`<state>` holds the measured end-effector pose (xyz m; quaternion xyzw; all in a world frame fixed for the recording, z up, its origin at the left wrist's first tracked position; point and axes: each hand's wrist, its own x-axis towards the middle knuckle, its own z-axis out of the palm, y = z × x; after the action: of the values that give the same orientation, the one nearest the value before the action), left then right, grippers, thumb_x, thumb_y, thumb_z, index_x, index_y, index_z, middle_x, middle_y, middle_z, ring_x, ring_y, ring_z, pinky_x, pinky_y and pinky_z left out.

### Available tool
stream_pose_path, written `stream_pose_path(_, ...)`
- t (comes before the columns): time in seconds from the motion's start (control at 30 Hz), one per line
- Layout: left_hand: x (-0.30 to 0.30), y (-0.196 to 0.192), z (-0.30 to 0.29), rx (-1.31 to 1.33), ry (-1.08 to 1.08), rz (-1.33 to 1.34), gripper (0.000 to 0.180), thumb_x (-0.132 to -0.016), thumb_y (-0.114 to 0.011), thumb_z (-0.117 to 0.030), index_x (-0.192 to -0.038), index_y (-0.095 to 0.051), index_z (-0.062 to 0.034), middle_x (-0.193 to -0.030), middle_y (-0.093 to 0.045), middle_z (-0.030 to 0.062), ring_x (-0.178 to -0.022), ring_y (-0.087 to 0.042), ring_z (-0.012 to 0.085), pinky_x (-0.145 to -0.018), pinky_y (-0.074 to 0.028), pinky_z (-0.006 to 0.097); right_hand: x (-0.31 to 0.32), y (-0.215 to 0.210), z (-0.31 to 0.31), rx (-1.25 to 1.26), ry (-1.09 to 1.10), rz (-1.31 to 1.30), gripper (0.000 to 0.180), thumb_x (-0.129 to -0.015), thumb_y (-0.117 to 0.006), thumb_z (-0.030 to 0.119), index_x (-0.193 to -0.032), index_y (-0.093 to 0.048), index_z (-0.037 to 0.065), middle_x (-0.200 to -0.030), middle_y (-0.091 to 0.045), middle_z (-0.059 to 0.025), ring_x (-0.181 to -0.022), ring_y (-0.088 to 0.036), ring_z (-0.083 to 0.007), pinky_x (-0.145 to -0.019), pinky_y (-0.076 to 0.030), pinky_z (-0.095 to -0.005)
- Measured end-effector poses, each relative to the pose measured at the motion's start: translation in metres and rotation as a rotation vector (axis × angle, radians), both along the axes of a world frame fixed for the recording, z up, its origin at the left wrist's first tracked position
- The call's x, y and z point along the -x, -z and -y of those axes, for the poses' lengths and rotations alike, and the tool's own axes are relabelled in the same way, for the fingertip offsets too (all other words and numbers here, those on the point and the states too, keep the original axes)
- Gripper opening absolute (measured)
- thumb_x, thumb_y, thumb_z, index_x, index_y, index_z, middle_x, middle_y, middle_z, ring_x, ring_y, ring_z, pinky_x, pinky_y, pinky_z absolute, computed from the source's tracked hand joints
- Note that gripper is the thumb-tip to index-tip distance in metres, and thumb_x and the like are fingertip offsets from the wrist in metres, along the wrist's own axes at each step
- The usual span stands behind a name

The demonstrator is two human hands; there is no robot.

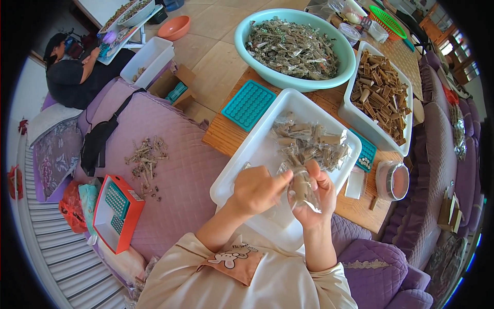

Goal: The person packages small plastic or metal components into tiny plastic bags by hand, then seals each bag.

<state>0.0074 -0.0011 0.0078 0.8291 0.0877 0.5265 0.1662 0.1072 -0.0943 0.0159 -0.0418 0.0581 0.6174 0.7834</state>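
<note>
**Bagging a brown stick at the white tray**

At lower centre of the frame, the right hand (pixel 315 198) grips a small clear bag (pixel 303 193) with a brown stick inside, while the left hand (pixel 257 189) pinches the bag's top edge. This looks like the packing step. Next, closing the bag likely calls for a steady pinch above the white tray (pixel 242 165), where wrapped sticks (pixel 309 144) lie heaped.

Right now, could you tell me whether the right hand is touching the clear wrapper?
Touching. The head view shows the right hand cupped around the clear wrapper, its fingers curled against it.
</note>
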Motion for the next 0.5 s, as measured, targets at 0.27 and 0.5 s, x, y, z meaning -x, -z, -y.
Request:
stream_pose_path(0.27,0.028,-0.014,-0.011,-0.121,0.382,-0.474,0.027,-0.065,-0.067,-0.025,-0.081,-0.060,-0.0054,-0.053,-0.042,-0.0010,-0.045,-0.044,0.0120,-0.041,-0.038,0.026,-0.014,-0.007,0.011,0.434,-0.111,0.378,0.027,-0.072,-0.053,0.000,-0.054,-0.035,0.010,-0.054,-0.039,0.0007,-0.046,-0.041,-0.0082,-0.042,-0.037,-0.0213)
stream_pose_path(0.5,0.051,-0.060,-0.122,1.090,1.010,-0.145,0.052,-0.079,-0.051,-0.047,-0.048,-0.034,-0.0093,-0.044,-0.032,-0.0009,-0.037,-0.029,0.0102,-0.036,-0.020,0.026,-0.039,-0.025,-0.003,0.478,0.223,0.847,0.031,-0.071,-0.055,-0.002,-0.052,-0.034,0.010,-0.051,-0.038,0.0022,-0.045,-0.038,-0.0064,-0.042,-0.031,-0.0203)
